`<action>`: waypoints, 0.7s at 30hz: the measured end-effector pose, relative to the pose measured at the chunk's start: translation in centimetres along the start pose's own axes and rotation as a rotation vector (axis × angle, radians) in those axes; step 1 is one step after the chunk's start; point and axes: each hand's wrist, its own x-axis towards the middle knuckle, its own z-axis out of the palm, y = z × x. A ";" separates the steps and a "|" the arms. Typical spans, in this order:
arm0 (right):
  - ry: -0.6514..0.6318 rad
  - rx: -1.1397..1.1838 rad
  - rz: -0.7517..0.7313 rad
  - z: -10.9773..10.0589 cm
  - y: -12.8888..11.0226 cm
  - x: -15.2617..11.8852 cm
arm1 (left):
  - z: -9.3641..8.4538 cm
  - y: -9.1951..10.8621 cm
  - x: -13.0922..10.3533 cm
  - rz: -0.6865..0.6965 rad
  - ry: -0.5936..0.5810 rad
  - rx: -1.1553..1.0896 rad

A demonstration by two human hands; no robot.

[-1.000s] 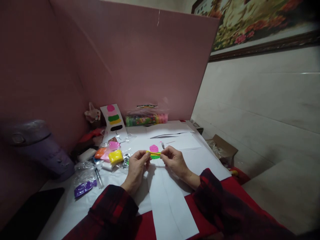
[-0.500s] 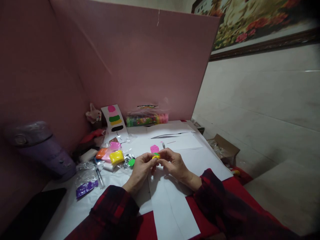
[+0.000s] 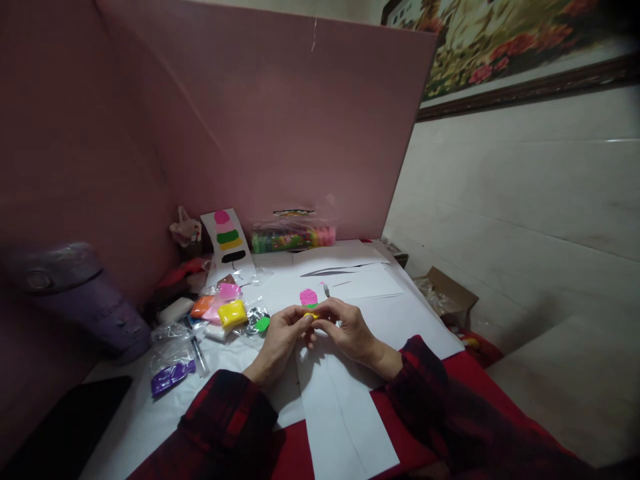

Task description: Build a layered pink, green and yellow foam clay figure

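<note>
Between their fingertips, my left hand (image 3: 286,337) and my right hand (image 3: 347,330) pinch a small piece of yellow modelling clay (image 3: 311,316). Both hands are closed on it, and the fingers cover part of it. Just beyond the fingertips, a green clay patch (image 3: 312,306) shows below a textured round of pink clay (image 3: 309,297) on white paper. A small fork (image 3: 327,290) lies to the right of the pink round. Under my hands a long strip of white paper (image 3: 345,427) runs toward me.
Clay packets, including a yellow packet (image 3: 233,313) and a purple packet (image 3: 173,379), lie left. Behind them leans a colour sample card (image 3: 228,243). A purple bottle (image 3: 83,300) stands far left. A bag of coloured clay (image 3: 294,237) sits at the back; a cardboard box (image 3: 450,293) is right.
The yellow clay has turned slightly between my fingertips, and less of it shows. My hands stay in nearly the same place; the view has shifted a little.
</note>
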 end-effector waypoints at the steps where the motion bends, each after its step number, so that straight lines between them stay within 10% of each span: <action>1: 0.002 -0.011 0.009 0.0 0.0 0.0 | 0.0 -0.1 0.0 0.000 -0.008 -0.007; 21: 0.174 0.167 0.320 0.0 0.3 0.5 | -0.1 0.1 0.3 0.052 0.243 -0.044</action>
